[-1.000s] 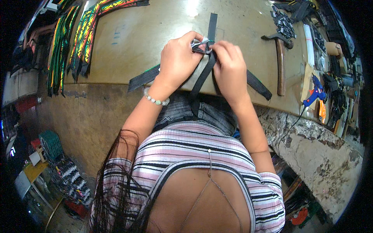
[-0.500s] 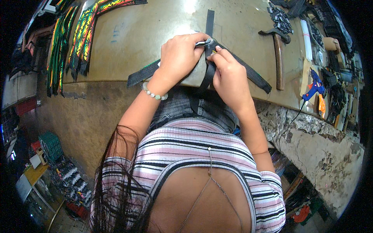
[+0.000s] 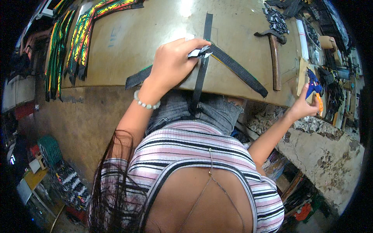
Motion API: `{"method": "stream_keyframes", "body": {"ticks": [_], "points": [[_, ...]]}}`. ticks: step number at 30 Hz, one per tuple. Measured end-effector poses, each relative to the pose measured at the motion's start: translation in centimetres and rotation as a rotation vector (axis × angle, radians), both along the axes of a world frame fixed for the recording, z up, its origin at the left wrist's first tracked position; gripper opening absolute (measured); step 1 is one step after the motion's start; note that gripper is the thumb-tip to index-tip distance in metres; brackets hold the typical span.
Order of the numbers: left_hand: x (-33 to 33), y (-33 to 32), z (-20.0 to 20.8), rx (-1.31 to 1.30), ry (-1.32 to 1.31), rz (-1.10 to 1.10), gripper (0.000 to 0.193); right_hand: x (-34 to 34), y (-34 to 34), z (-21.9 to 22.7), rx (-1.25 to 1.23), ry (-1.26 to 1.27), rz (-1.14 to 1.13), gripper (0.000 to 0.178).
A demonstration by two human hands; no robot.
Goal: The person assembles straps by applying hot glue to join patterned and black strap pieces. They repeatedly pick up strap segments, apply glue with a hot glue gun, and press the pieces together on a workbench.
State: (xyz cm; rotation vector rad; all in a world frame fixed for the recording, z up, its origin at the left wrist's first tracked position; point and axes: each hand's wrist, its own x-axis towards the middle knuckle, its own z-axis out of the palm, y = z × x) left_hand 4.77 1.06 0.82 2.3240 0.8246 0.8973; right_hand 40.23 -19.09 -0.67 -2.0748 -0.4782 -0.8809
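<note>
My left hand (image 3: 171,64) is closed, pinching small black-and-white folded pieces (image 3: 200,52) that look like labels. They sit over the spot where black woven straps meet at the table's near edge. One narrow black strap (image 3: 208,27) runs from the far side past my fingertips and down to my lap. A wider black strap (image 3: 241,70) with a yellowish edge slants to the right, and another wide strap (image 3: 138,77) sticks out left under my wrist. Far to the right, my right hand (image 3: 303,106) has its fingers around the handle of a blue glue gun (image 3: 313,83).
A hammer (image 3: 276,62) lies right of the straps, below a pile of small black-and-white pieces (image 3: 276,19). White sticks (image 3: 302,39) and black cords (image 3: 330,85) line the right edge. Patterned green, yellow and red straps (image 3: 81,46) hang over the table's left side.
My right hand has left the straps and moved right to the glue gun. The left hand stays at the strap join, where the black-and-white pieces now show more plainly.
</note>
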Motion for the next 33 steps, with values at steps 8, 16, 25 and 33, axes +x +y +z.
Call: {"method": "stream_keyframes", "body": {"ticks": [8, 16, 25, 33], "points": [[-2.1, -1.0, -1.1, -0.052, 0.209, 0.167, 0.031, 6.7, 1.4, 2.7, -0.054, 0.491, 0.517, 0.044], [-2.1, -1.2, -1.7, -0.031, 0.182, 0.179, 0.029, -10.7, 10.8, 5.1, -0.326, 0.623, 1.195, 0.044], [-2.0, -1.1, -1.8, -0.032, 0.169, 0.196, 0.027, -11.6, 12.8, 4.8, -0.509, 0.363, 1.232, 0.044], [-2.1, -1.0, -1.7, -0.042, 0.168, 0.2, 0.029, -12.6, 10.9, 5.3, -0.586, 0.32, 1.257, 0.045]]}}
